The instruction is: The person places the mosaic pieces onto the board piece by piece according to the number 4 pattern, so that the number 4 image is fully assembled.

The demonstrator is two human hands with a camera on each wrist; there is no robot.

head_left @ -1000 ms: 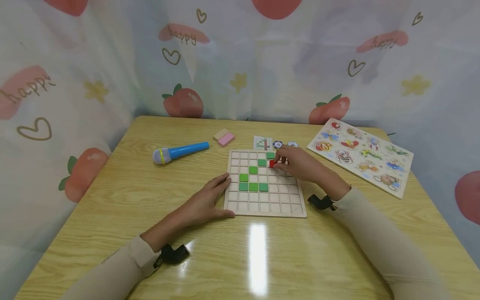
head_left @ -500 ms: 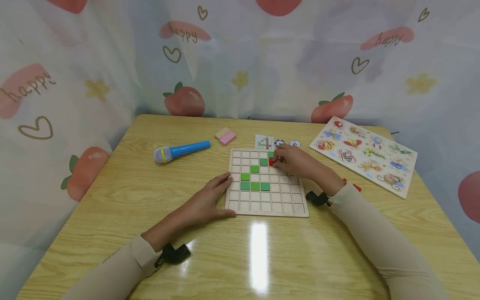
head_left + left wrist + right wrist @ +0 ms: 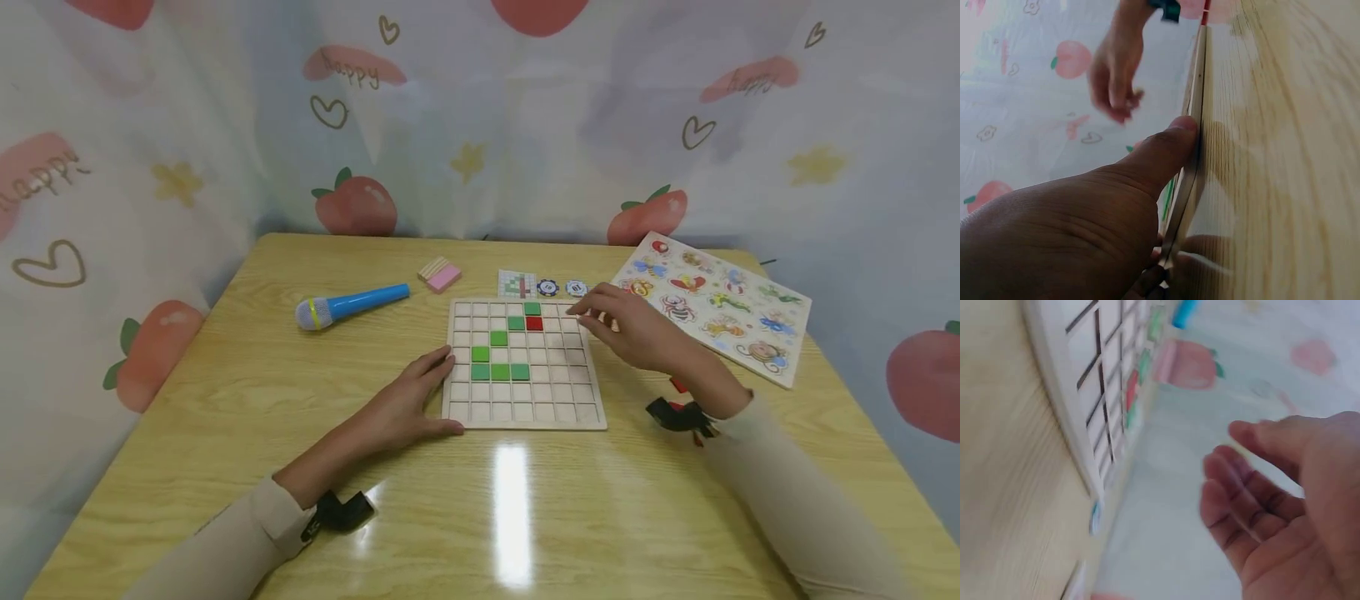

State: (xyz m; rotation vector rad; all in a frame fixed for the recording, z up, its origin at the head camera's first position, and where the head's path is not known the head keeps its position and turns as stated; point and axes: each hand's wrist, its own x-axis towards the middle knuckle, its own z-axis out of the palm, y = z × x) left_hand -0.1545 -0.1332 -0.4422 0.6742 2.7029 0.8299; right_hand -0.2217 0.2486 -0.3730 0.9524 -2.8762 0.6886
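A wooden grid board (image 3: 525, 412) lies mid-table with several green tiles (image 3: 500, 372) and one red tile (image 3: 534, 323) set in its cells. My left hand (image 3: 420, 396) rests flat on the table, fingers and thumb against the board's left edge; the left wrist view shows the thumb (image 3: 1172, 140) pressed to that board edge (image 3: 1196, 94). My right hand (image 3: 603, 321) hovers over the board's upper right corner with relaxed fingers and holds nothing. In the right wrist view the right hand's fingers (image 3: 1241, 481) are spread, and the board (image 3: 1079, 394) with the red tile (image 3: 1130, 390) lies beyond.
A blue toy microphone (image 3: 352, 303), a pink block (image 3: 440, 273), a pattern card (image 3: 517, 283) and two chips (image 3: 547, 287) lie behind the board. An animal peg puzzle (image 3: 712, 304) lies at the right. Small red pieces (image 3: 678, 385) sit by my right wrist. A curtain surrounds the table.
My right hand let go of the red tile, which now sits in a cell below the top green one, and drew back to the right. The left hand stayed put.
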